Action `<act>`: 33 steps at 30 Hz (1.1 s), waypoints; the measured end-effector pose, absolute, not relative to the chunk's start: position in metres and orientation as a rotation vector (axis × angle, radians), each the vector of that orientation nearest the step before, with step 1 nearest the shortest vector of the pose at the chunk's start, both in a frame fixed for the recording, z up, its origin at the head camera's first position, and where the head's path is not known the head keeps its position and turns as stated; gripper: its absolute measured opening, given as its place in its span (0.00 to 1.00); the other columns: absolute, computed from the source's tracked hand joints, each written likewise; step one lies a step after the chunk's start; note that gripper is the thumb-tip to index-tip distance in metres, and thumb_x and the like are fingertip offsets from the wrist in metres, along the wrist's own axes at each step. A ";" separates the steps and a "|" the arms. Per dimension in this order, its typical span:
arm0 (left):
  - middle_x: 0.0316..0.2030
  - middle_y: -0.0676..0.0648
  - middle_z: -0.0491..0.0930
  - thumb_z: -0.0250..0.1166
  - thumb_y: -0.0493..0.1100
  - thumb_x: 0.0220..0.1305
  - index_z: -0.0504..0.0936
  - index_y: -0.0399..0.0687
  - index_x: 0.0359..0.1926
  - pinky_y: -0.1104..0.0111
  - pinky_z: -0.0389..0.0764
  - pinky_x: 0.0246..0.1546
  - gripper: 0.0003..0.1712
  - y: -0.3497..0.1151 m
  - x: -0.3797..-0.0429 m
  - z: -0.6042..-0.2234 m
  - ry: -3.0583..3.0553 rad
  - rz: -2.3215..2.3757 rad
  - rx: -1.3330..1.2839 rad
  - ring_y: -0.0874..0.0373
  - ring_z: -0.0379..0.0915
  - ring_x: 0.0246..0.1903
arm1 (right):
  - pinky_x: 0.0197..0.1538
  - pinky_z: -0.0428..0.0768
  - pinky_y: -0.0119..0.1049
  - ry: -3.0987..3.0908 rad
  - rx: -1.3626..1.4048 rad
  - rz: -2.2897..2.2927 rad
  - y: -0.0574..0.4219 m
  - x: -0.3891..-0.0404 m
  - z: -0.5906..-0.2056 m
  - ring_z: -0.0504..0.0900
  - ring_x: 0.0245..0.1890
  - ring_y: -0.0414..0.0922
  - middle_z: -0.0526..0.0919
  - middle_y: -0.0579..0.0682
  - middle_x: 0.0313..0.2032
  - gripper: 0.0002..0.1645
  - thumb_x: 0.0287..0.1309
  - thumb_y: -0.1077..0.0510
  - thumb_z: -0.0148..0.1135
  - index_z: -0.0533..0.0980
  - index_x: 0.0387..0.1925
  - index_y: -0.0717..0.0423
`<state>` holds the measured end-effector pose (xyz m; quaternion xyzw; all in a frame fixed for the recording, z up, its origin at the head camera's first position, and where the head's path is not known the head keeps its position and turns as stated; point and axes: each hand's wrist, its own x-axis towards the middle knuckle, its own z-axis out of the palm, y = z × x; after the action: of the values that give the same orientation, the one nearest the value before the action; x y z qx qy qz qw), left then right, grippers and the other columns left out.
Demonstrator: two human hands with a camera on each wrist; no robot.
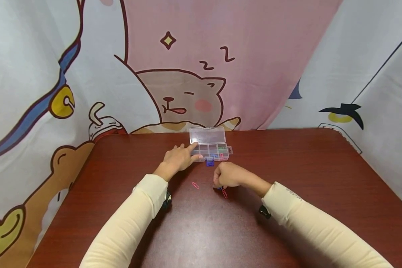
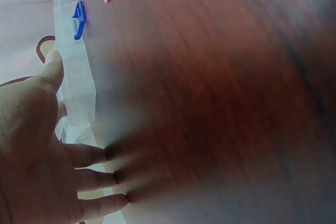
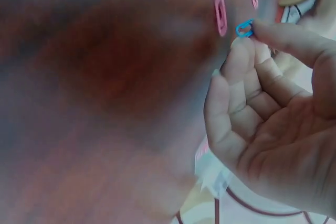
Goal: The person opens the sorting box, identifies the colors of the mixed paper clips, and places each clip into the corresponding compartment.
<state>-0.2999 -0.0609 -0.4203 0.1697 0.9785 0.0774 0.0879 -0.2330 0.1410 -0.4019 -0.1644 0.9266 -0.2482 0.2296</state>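
A clear plastic compartment box (image 1: pixel 204 149) lies with its lid raised and its blue latch (image 1: pixel 210 162) facing me. My left hand (image 1: pixel 178 158) is at the box's left end, thumb on the front edge and index finger over the compartments; the other fingertips touch the table in the left wrist view. My right hand (image 1: pixel 228 175) pinches a blue paper clip (image 3: pixel 244 28) between thumb and fingertips, close over the table in front of the box. Beside that hand lies a pink paper clip (image 1: pixel 225 193), and another pink clip (image 1: pixel 195 185) lies further left.
Inside the box are green clips (image 1: pixel 222 148) at the right, with blue and pink clips near the front. The dark red wooden table (image 1: pixel 201 230) ends at a curtain (image 1: pixel 254 67) with cartoon animals behind the box.
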 end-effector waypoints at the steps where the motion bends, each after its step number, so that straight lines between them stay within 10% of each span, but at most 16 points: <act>1: 0.70 0.36 0.62 0.43 0.73 0.68 0.53 0.69 0.76 0.41 0.66 0.60 0.40 -0.061 -0.301 -0.421 2.915 0.232 0.509 0.35 0.58 0.68 | 0.25 0.74 0.30 2.526 -0.429 -0.733 0.143 -0.236 -0.400 0.80 0.21 0.40 0.83 0.43 0.21 0.07 0.51 0.63 0.66 0.81 0.20 0.52; 33: 0.68 0.35 0.65 0.45 0.73 0.67 0.54 0.68 0.75 0.42 0.69 0.58 0.40 -0.058 -0.301 -0.422 2.925 0.225 0.500 0.35 0.62 0.66 | 0.33 0.82 0.41 2.506 -0.014 -1.360 0.167 -0.302 -0.386 0.78 0.22 0.40 0.79 0.47 0.20 0.12 0.59 0.57 0.64 0.80 0.38 0.63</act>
<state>-0.3010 -0.0580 -0.4218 0.1674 0.9795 0.0755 0.0830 -0.3022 0.1668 -0.3857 -0.0048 0.8697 -0.4720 0.1446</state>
